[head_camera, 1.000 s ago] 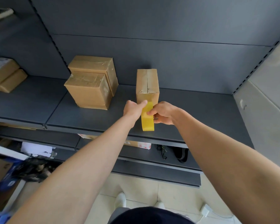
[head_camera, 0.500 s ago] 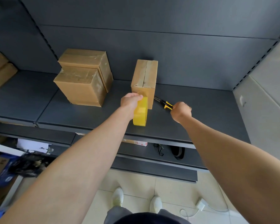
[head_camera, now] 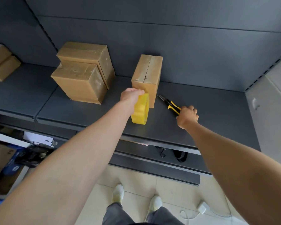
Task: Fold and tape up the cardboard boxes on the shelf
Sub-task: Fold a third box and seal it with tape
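Observation:
A narrow cardboard box (head_camera: 148,75) stands upright on the dark shelf (head_camera: 201,114), with tape running along its top seam. My left hand (head_camera: 131,97) grips a yellow roll of tape (head_camera: 140,109) held on edge against the box's front face. To the right, my right hand (head_camera: 187,116) grips the handle end of a yellow and black cutter (head_camera: 169,103) that lies on the shelf beside the box.
Two taped cardboard boxes (head_camera: 83,73) stand together at the left of the shelf. More boxes (head_camera: 2,62) sit at the far left. A lower shelf (head_camera: 152,159) juts out below, and a white charger (head_camera: 203,207) lies on the floor near my feet.
My right hand left the tape roll, moved right and took hold of the cutter on the shelf. My left hand kept the roll against the box.

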Demonstrator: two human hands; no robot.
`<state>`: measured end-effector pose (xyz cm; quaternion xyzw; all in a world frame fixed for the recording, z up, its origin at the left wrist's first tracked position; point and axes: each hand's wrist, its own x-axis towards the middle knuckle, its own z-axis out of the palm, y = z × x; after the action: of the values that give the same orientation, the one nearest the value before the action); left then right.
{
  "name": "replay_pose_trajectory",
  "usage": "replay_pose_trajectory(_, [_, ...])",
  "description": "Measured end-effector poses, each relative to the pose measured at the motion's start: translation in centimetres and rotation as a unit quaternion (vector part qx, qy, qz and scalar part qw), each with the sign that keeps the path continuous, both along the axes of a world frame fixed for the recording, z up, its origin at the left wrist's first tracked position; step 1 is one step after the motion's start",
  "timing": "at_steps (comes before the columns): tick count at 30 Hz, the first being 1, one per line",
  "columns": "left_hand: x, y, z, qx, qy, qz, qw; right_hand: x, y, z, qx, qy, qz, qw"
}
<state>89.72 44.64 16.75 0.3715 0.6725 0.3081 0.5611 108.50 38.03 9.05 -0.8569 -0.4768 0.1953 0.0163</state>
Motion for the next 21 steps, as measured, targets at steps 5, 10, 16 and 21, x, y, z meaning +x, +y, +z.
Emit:
replay_pose_trajectory(5, [0.1, 0.0, 0.3, 0.005, 0.009, 0.007, 1.0, 0.5, -2.1, 0.8, 0.095, 0.091, -0.086, 0.988])
replay_pose_trajectory(10, [0.3, 0.1, 0.8, -0.003, 0.021, -0.003, 1.0, 0.5, -3.5, 2.9, 0.208, 0.12, -0.017, 0.971])
replay_pose_trajectory(16, [0.3, 0.1, 1.2, -0.018, 0.03, -0.006, 0.999, -2.4, -1.5, 4.6, 0.188, 0.032, 0.142, 0.971])
replay_pose_trajectory(21, [0.0, 0.4, 1.1, -0.04, 0.029, 0.0, 0.999, -4.4, 0.2, 4.1, 0.135, -0.012, 0.188, 0.973])
